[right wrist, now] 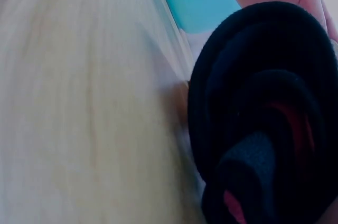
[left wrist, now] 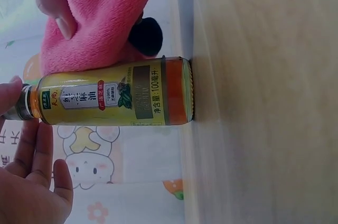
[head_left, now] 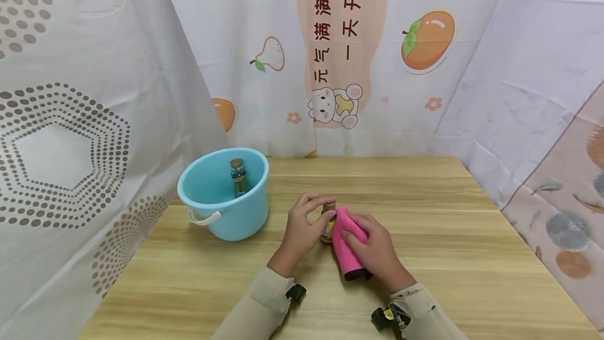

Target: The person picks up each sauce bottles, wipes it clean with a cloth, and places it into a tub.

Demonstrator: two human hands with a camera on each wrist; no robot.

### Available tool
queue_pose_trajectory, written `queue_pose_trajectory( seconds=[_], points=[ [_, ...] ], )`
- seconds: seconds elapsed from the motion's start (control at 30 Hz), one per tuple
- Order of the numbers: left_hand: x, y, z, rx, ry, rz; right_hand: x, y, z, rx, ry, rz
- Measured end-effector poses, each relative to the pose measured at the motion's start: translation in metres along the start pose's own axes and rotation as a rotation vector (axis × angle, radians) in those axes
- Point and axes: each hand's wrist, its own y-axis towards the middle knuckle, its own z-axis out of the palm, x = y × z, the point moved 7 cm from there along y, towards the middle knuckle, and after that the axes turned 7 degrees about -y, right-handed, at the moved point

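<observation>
A small glass sesame oil bottle (left wrist: 105, 97) with a yellow label stands upright on the wooden table. My left hand (head_left: 302, 230) pinches it at the cap and neck between thumb and finger, the other fingers spread. A pink towel (head_left: 348, 248) with a black edge is bunched in my right hand (head_left: 379, 251), whose thumb lies over it. The towel touches the bottle's side in the left wrist view. Seen from the right wrist, the black edging (right wrist: 264, 18) forms rolled folds that hide the bottle and most of the right hand.
A light blue bucket (head_left: 243, 219) with a white handle (head_left: 205, 219) stands on the left of the table. Inside it leans another capped bottle (head_left: 239, 178). Printed curtains (head_left: 273, 104) hang behind the table and at both sides.
</observation>
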Motion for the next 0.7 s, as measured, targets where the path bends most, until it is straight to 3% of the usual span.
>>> queue_pose_trajectory(
  seconds=[0.27, 0.7],
  points=[
    [0.001, 0.000, 0.000, -0.004, 0.011, -0.009, -0.006, -0.002, 0.006, 0.098, -0.029, 0.118],
    [0.003, 0.000, -0.001, 0.003, 0.028, -0.015, -0.010, -0.003, 0.011, 0.160, -0.059, 0.169]
  ],
)
